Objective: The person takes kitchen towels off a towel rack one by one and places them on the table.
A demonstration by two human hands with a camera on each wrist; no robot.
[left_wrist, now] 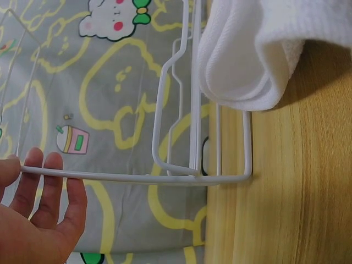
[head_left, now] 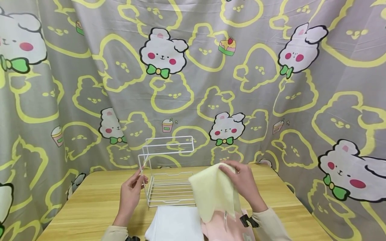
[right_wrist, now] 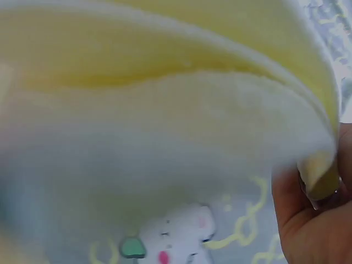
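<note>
A white wire rack (head_left: 172,189) with a raised upper frame stands on the wooden table. My left hand (head_left: 132,185) pinches its left upright; in the left wrist view the thumb and fingers (left_wrist: 52,187) meet around the white bar. My right hand (head_left: 242,180) grips a pale yellow towel (head_left: 212,190) by its top, and the cloth hangs down at the rack's right front. In the right wrist view the yellow cloth (right_wrist: 165,110) fills most of the picture, its folded edge pinched by the hand (right_wrist: 313,220).
A folded white towel (head_left: 176,224) lies in front of the rack. To its right is a pink towel (head_left: 226,227), partly under the hanging yellow one. The wooden table (head_left: 102,197) ends at a grey patterned curtain (head_left: 208,100) behind and at both sides.
</note>
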